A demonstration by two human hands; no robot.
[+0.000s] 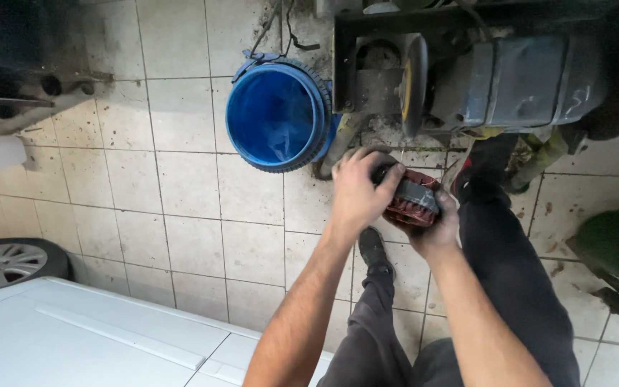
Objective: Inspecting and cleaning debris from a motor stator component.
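I have the motor part [411, 201] off the floor and up in both hands, in front of my knees and just below the bench grinder [467, 82], so picking it up is behind me and the handling of it is what I am in the middle of. My right hand [435, 228] sits underneath as a cradle, fingers curled up round the far side, closed on the reddish copper windings and the grey metal band that runs across them. My left hand [358, 190] comes over the top from the near side, fingers wrapped down over the dark end of the part, closed firmly on it; whether I am twisting, pulling or only steadying I cannot tell from here. Nothing looks to have come off the part so far: no loose piece lies in either palm, and the windings look whole where they show between my fingers. The yellow-edged grinding wheel [414, 84] stands just above and clear of the part, not touching it, and I cannot tell whether it is turning. The blue bucket [279, 115] sits on the tiled floor [180, 215] to my left, well apart from my hands, with nothing that I can make out dropped into it. I judge the work to be at an early or middle stage.
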